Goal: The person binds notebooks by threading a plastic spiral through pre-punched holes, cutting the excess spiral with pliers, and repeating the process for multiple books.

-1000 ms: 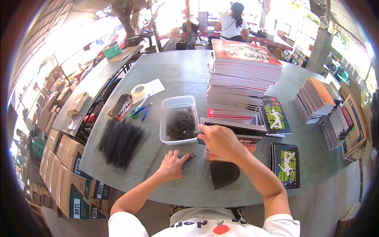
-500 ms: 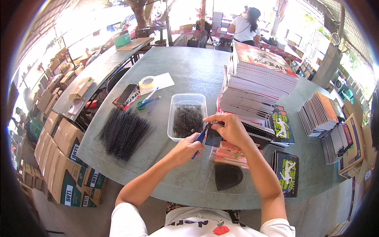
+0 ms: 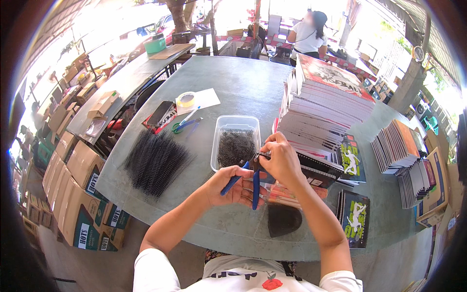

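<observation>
My left hand (image 3: 232,187) holds blue-handled cutting pliers (image 3: 256,187), their handles spread apart across my fingers. The pliers' jaws point up at the fingertips of my right hand (image 3: 281,158). That hand is closed in a pinch on the near corner of a black spiral-bound notebook (image 3: 318,168), where its coil ends; the fingers partly hide the grip. Just beyond the pliers sits a clear plastic tub (image 3: 214,146) of short black coil pieces (image 3: 236,146). A dark rounded flat piece (image 3: 284,220) lies below my right hand, beside pink-orange printed packs (image 3: 287,194).
Left on the table lie a heap of black coils (image 3: 156,163), scissors (image 3: 185,125), a tape roll (image 3: 186,100) and a phone-like dark case (image 3: 161,114). A tall notebook stack (image 3: 321,107) rises at right, with finished notebooks (image 3: 354,219) nearby. Another person (image 3: 309,36) is at the back.
The pliers' handles have spread apart and my left fingers have opened out beneath them. My right fingers remain pinched near the jaws. The whole view has shifted slightly.
</observation>
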`<act>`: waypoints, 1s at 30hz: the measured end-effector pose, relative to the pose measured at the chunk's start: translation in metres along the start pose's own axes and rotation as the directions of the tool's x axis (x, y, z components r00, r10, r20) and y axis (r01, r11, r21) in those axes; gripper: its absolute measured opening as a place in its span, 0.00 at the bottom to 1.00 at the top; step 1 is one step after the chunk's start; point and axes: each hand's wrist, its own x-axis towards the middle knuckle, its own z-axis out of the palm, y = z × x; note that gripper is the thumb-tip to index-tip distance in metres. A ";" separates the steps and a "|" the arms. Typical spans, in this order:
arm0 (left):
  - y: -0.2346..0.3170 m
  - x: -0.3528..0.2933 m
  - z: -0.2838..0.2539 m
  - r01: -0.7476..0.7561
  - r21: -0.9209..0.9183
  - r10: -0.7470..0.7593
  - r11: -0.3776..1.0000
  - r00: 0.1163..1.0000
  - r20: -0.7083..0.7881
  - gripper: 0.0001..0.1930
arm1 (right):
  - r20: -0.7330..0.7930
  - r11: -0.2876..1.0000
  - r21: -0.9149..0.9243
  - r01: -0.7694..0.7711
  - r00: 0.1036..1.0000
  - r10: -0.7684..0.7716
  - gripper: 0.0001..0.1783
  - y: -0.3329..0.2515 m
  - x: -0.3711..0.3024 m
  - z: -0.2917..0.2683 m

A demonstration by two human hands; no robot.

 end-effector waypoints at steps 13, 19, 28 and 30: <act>-0.063 0.018 -0.080 -0.084 0.926 0.481 0.367 0.870 -0.111 0.29 | 0.061 0.905 -0.105 0.412 0.911 -0.408 0.19 -0.004 -0.044 -0.011; -0.106 0.005 -0.079 0.228 0.863 0.710 -0.451 0.678 0.192 0.27 | -0.291 0.965 -0.260 0.047 0.949 -0.125 0.14 0.041 -0.123 -0.112; -0.113 0.011 -0.069 0.232 0.897 0.755 -0.375 0.638 0.151 0.27 | -0.572 0.704 -0.415 -0.576 0.767 0.290 0.27 0.077 -0.214 -0.154; -0.113 0.015 -0.063 0.203 0.901 0.749 -0.384 0.639 0.176 0.27 | -0.494 0.679 -0.478 -0.558 0.810 0.318 0.26 0.148 -0.251 -0.091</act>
